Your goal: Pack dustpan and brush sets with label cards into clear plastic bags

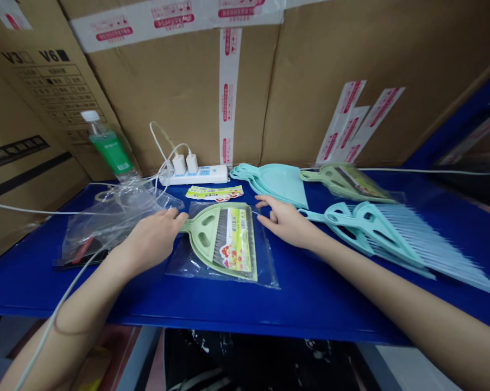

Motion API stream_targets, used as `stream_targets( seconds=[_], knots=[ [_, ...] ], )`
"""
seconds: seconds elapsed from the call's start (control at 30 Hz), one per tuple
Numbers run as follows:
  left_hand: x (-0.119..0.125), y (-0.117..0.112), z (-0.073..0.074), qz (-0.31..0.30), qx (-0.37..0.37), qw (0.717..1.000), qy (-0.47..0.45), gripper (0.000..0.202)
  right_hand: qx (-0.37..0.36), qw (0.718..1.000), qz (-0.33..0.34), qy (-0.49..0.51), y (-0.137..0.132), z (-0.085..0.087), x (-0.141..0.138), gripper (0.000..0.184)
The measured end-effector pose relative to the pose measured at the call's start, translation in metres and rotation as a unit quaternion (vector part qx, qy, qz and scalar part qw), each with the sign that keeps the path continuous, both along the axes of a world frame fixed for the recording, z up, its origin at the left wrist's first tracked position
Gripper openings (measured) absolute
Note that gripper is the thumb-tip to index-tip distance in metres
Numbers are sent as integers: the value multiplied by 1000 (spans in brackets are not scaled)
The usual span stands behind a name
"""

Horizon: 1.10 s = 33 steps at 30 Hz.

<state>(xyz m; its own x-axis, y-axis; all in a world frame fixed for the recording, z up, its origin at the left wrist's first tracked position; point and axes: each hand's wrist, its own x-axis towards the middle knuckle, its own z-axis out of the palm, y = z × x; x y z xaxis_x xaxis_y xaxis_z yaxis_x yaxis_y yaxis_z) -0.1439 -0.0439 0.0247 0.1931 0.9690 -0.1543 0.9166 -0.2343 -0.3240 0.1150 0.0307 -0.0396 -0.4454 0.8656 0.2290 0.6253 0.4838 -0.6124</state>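
Head view: left hand on the handle of a bagged pale green set

Clear flat plastic bag [267,267] encloses a pale green plastic dustpan-and-brush set [213,234], its grey bristles partly covered by a yellow-green printed card [240,239]. Another olive-green dustpan-and-brush set [333,179] lies in clear film at the back right. Crumpled clear plastic bags [117,214] spread at the left; whether the dark and red object near their front edge is inside or under them, I cannot tell. Behind them leans a clear bottle with a green label [111,151].

The pale green set lies on the blue table [228,309], between the two hands. The left hand [157,234] is curled around its handle end. The right hand [286,220] is at the bag's far right corner, index finger extended; whether it pinches the film is unclear. Nested turquoise plastic dustpans [283,182] lie just behind.
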Motion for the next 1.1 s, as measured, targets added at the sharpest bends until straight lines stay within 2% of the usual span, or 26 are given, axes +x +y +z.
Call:
stream_targets(
  seconds=[0.17,0.37,0.57,0.7,0.87,0.97,1.1],
  knots=[
    [-1,2,-1,-12,7,1000,-14,46,55,998,-18,-29,8,-2,-4,32],
    [3,2,1,10,7,1000,3,41,40,998,-40,-37,10,-1,-6,30],
    [1,5,6,36,13,997,60,47,24,998,-34,-53,5,5,-3,33],
    [-1,9,4,40,42,996,62,41,6,997,-10,-79,-1,12,2,34],
    [5,9,-3,28,116,991,53,46,-69,992,41,-100,-8,22,11,28],
    [10,4,-3,33,124,991,38,39,-37,995,49,-83,-9,21,11,21],
    [13,1,-1,50,82,994,57,35,-7,996,72,-52,-9,14,3,29]
  ],
)
